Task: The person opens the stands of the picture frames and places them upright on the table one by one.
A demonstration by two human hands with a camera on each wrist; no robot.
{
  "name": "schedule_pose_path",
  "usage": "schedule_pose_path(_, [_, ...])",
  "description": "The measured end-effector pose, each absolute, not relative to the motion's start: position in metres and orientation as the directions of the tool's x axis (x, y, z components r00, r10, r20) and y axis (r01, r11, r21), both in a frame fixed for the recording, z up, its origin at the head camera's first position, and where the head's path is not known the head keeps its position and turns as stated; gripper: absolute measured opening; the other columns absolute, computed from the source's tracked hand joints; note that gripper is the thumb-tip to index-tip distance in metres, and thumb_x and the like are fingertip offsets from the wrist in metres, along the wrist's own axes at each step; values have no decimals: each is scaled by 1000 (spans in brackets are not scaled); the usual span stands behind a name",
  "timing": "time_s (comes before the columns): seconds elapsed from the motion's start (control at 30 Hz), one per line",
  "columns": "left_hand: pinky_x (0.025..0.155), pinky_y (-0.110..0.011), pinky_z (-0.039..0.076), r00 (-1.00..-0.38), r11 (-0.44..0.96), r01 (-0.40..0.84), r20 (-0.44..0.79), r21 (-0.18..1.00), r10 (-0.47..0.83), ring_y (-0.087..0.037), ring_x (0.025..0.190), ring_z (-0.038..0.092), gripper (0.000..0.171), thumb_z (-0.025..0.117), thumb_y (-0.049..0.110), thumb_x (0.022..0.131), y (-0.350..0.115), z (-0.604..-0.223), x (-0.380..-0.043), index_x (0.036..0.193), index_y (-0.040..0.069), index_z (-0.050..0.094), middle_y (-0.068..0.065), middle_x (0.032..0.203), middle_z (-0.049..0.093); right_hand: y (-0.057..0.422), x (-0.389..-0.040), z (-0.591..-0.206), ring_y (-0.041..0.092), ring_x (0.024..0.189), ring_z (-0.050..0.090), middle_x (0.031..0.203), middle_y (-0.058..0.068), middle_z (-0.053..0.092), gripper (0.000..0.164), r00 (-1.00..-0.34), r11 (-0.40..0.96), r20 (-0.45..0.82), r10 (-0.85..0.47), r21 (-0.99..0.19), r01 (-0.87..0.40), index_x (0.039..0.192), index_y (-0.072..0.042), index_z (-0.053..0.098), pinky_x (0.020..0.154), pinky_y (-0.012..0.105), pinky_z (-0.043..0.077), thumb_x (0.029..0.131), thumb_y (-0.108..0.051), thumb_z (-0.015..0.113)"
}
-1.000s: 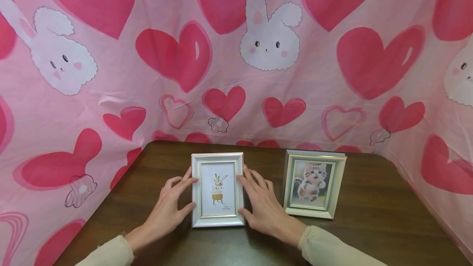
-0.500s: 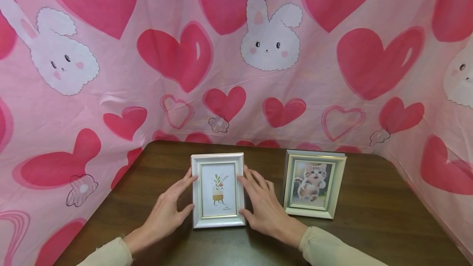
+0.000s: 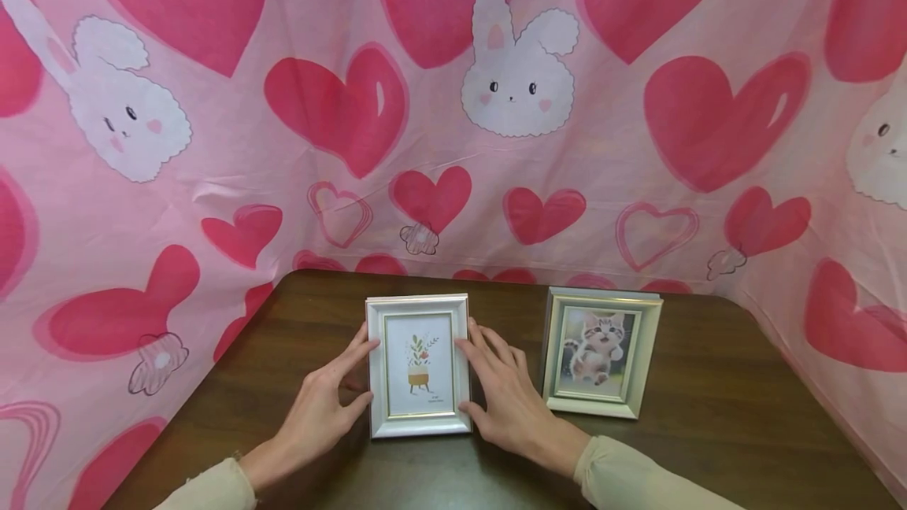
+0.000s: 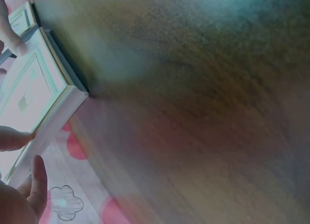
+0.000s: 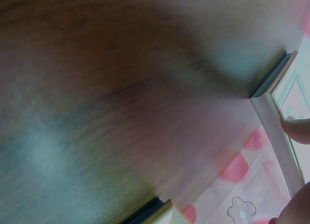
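Observation:
A white picture frame (image 3: 418, 368) with a gold inner trim and a potted-plant print stands on the brown table, leaning slightly back. My left hand (image 3: 320, 404) holds its left edge, and my right hand (image 3: 512, 400) holds the opposite one. In the left wrist view, the thumb lies at the front rim of the frame (image 4: 55, 107) with a finger at its side. The right wrist view shows a digit pressed on the front border of the frame (image 5: 277, 136). Fingers behind the frame are partly hidden.
To the right stands a second, cream-and-gold picture frame (image 3: 638, 384) with a kitten photo, close beyond my right wrist. Pink cloth (image 3: 425, 148) printed with hearts and rabbits hangs around the back and sides of the table (image 3: 737, 431).
My left hand's fingers have drawn a little closer together along the frame's edge. The plant frame, kitten frame and right hand stay nearly where they were.

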State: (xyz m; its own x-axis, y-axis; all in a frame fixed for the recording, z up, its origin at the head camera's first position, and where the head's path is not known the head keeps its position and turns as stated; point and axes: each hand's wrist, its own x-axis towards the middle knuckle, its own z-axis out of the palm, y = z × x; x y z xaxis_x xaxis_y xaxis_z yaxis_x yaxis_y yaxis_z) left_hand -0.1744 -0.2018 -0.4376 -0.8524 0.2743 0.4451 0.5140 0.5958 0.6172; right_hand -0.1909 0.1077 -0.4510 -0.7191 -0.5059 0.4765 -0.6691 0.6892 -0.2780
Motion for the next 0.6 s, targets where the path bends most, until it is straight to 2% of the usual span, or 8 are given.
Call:
schedule_pose_path(0.13, [72,-36,63,-843,571,528,466,628,268,-22,110,70,89,87,-18,73,-200,-439,-173,151,14,58,-3,167,37,107,-190,-452,28,154,25,172,13,23,95,-717,686,481,-504,-281,-671,158,-13,42,108,55,35,79,-24,94])
schedule_pose_path(0.37, [72,-27,61,-825,555,554,500,621,264,-23,111,70,89,87,-20,71,-199,-442,-172,149,12,59,-4,167,38,108,-189,-452,27,154,25,172,13,24,95,-708,680,491,-509,-275,-680,158,-13,42,108,55,35,79,-24,94])
schedule_pose_path(0.6, [74,-27,60,-820,565,555,513,611,252,-21,109,71,95,88,-19,70,-198,-441,-173,152,12,55,-5,167,39,108,-188,-451,28,154,26,172,13,23,94,-697,675,503,-511,-267,-688,158,-12,42,107,55,36,80,-23,94])
